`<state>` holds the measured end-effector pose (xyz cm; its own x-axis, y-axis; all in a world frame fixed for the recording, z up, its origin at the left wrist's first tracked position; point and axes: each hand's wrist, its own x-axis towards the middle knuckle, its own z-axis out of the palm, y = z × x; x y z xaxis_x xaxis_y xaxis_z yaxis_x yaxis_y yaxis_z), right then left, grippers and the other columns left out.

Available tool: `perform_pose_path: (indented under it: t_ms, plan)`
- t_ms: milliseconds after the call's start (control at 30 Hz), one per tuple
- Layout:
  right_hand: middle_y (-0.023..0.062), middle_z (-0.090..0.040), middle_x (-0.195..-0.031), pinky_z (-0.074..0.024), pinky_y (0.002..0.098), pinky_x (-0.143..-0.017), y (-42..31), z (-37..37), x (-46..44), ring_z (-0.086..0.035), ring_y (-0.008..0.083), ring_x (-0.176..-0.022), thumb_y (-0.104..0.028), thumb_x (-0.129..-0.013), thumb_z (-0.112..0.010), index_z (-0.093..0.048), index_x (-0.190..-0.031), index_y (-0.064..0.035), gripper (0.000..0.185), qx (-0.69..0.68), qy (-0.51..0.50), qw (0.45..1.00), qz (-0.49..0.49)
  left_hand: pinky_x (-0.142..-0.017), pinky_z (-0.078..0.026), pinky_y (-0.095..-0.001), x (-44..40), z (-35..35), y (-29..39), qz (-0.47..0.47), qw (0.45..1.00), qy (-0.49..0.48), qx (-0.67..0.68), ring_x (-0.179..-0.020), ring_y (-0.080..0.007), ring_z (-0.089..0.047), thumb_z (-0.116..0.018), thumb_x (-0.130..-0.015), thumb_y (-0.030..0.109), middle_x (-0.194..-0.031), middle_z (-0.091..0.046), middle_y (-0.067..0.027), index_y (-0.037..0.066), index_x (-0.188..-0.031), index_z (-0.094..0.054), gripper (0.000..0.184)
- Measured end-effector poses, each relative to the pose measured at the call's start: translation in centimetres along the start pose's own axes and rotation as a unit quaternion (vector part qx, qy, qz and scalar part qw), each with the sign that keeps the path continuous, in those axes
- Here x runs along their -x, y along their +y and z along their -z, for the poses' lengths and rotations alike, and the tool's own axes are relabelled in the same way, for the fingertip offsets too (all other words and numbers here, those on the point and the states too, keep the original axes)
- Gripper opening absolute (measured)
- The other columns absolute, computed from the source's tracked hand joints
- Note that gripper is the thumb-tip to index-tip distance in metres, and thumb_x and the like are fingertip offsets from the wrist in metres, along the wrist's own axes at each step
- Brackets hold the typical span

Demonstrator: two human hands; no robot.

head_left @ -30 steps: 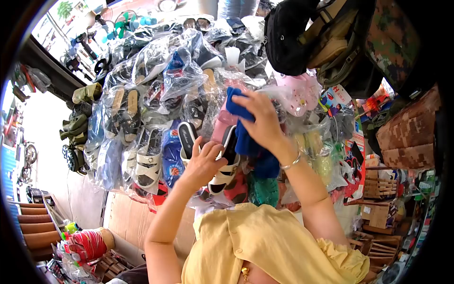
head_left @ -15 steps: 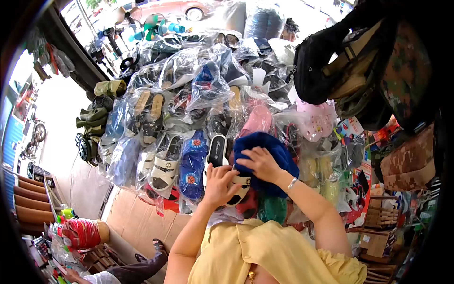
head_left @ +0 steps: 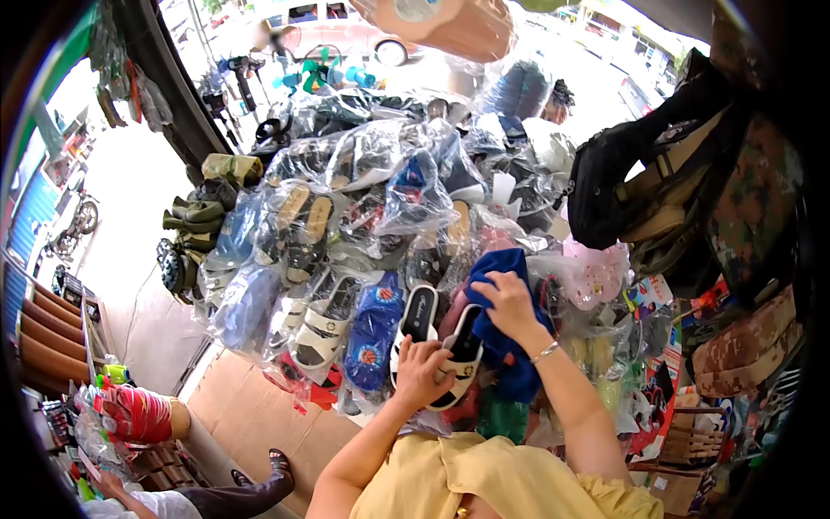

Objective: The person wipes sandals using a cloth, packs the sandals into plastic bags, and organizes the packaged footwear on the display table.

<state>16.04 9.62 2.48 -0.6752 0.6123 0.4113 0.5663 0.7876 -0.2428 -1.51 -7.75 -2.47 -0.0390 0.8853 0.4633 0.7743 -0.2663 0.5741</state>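
A pair of black-and-white slide sandals (head_left: 418,313) lies in front of me, toes toward me. My left hand (head_left: 422,374) is over their white straps, its fingers curled against them. A dark blue cloth (head_left: 516,363) hangs bunched from my right hand (head_left: 508,304), just right of the sandals and partly against the right one. The fingers of that hand are bent into the fabric. Left of the pair are blue sandals (head_left: 373,333) with round orange badges, and another white-strapped pair (head_left: 326,324) in clear plastic.
Plastic-wrapped footwear (head_left: 346,156) is heaped across the display. Pink clogs (head_left: 596,272) lie to the right. Backpacks (head_left: 657,164) hang at upper right. At lower left, a person's leg (head_left: 233,497) shows near a red twine spool (head_left: 138,413). A vehicle (head_left: 346,39) stands beyond.
My right hand has drawn the blue cloth to the right, uncovering the right sandal. My left hand stays at the sandals. The view has tilted up, and a peach-coloured wrapped object shows at the top.
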Motion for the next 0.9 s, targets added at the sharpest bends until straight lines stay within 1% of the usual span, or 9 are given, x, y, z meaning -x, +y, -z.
perform_pose_path:
  t_ms: [100, 233, 300, 433, 567, 633, 700, 767, 900]
  plan:
    - [0.0077, -0.059, -0.115, -0.0441, 0.0414, -0.085, -2.2, 1.7, -3.0, -0.054, 0.0291, -0.105, -0.008, -0.063, -0.074, -0.064, -0.114, -0.0192, 0.053, -0.03, 0.076, 0.996, 0.036, -0.107, -0.031, -0.0548, 0.3, 0.0, -0.5, -0.014, 1.0, -0.008, 0.0, -0.107, -0.0282, -0.056, -0.075, -0.068, 0.026, -0.109, -0.058, -0.0076, 0.014, -0.103, -0.064, 0.038]
    - [0.0021, -0.059, -0.118, -0.0446, 0.0394, -0.088, -4.4, -4.1, -2.3, -0.055, 0.0267, -0.103, -0.009, -0.063, -0.074, -0.068, -0.109, -0.0228, 0.048, -0.07, -0.132, 0.977, 0.154, -0.106, -0.034, -0.0518, -0.1, 0.0, -0.2, -0.019, 1.0, -0.015, -0.013, -0.107, -0.0277, -0.056, -0.073, -0.07, 0.026, -0.11, -0.059, -0.0083, 0.013, -0.104, -0.064, 0.037]
    - [0.0025, -0.059, -0.119, -0.0454, 0.0386, -0.088, -3.2, -5.2, -4.1, -0.054, 0.0269, -0.104, -0.009, -0.065, -0.073, -0.068, -0.11, -0.0224, 0.047, -0.063, -0.148, 0.983, 0.088, -0.106, -0.035, -0.0518, -0.3, -0.1, -0.3, -0.015, 1.0, -0.012, -0.004, -0.107, -0.028, -0.056, -0.073, -0.071, 0.026, -0.11, -0.059, -0.0084, 0.013, -0.104, -0.064, 0.036]
    - [0.0065, -0.061, -0.116, -0.0466, 0.0416, -0.092, -2.1, -0.5, -6.2, -0.056, 0.0298, -0.104, -0.008, -0.066, -0.074, -0.068, -0.111, -0.0173, 0.047, -0.033, -0.034, 0.998, 0.035, -0.105, -0.035, -0.0517, 0.3, 0.3, -0.5, -0.016, 1.0, -0.003, 0.005, -0.107, -0.0292, -0.056, -0.073, -0.071, 0.025, -0.11, -0.059, -0.0086, 0.011, -0.103, -0.063, 0.036]
    - [0.0078, -0.061, -0.115, -0.0478, 0.0402, -0.091, 2.6, 5.4, -4.1, -0.057, 0.0282, -0.102, -0.011, -0.069, -0.075, -0.068, -0.11, -0.0174, 0.043, 0.019, -0.09, 0.994, 0.052, -0.104, -0.036, -0.0503, 0.2, 0.5, -0.6, -0.02, 1.0, -0.004, 0.009, -0.106, -0.029, -0.056, -0.074, -0.072, 0.024, -0.111, -0.059, -0.0084, 0.01, -0.102, -0.062, 0.035]
    - [0.0073, -0.061, -0.113, -0.0481, 0.041, -0.09, 4.6, 6.4, -2.0, -0.056, 0.0283, -0.102, -0.01, -0.068, -0.074, -0.068, -0.111, -0.0184, 0.044, 0.035, -0.11, 0.993, 0.012, -0.092, -0.04, -0.0463, -0.8, 0.9, -0.6, -0.026, 0.999, -0.012, 0.015, -0.096, -0.0307, -0.057, -0.078, -0.072, 0.027, -0.103, -0.059, -0.0086, 0.01, -0.091, -0.061, 0.032]
    - [0.0066, -0.06, -0.113, -0.048, 0.0412, -0.089, 4.7, 6.0, 0.8, -0.056, 0.0278, -0.103, -0.014, -0.068, -0.075, -0.067, -0.112, -0.0194, 0.045, 0.056, -0.17, 0.984, -0.012, -0.084, -0.042, -0.0446, -1.5, 0.9, -1.1, -0.01, 0.999, -0.006, 0.047, -0.092, -0.0318, -0.057, -0.079, -0.072, 0.025, -0.098, -0.059, -0.0087, 0.009, -0.084, -0.06, 0.028]
    - [0.0033, -0.059, -0.113, -0.0464, 0.0412, -0.089, 5.9, 3.7, 3.9, -0.055, 0.027, -0.104, -0.029, -0.072, -0.075, -0.066, -0.116, -0.0215, 0.046, 0.066, -0.28, 0.958, -0.014, -0.079, -0.042, -0.0428, -3.0, 2.1, -0.9, -0.02, 0.998, -0.002, 0.064, -0.089, -0.0313, -0.057, -0.081, -0.071, 0.023, -0.095, -0.059, -0.0086, 0.009, -0.08, -0.059, 0.027]
    - [0.0094, -0.065, -0.109, -0.0429, 0.0465, -0.093, 5.4, 6.2, 0.5, -0.058, 0.0318, -0.105, -0.045, -0.077, -0.07, -0.069, -0.114, -0.0192, 0.046, -0.025, -0.299, 0.949, -0.097, -0.078, -0.041, -0.0409, -6.2, 6.1, -0.2, -0.036, 0.998, 0.037, 0.024, -0.088, -0.0282, -0.056, -0.083, -0.066, 0.019, -0.094, -0.058, -0.007, 0.011, -0.079, -0.059, 0.029]
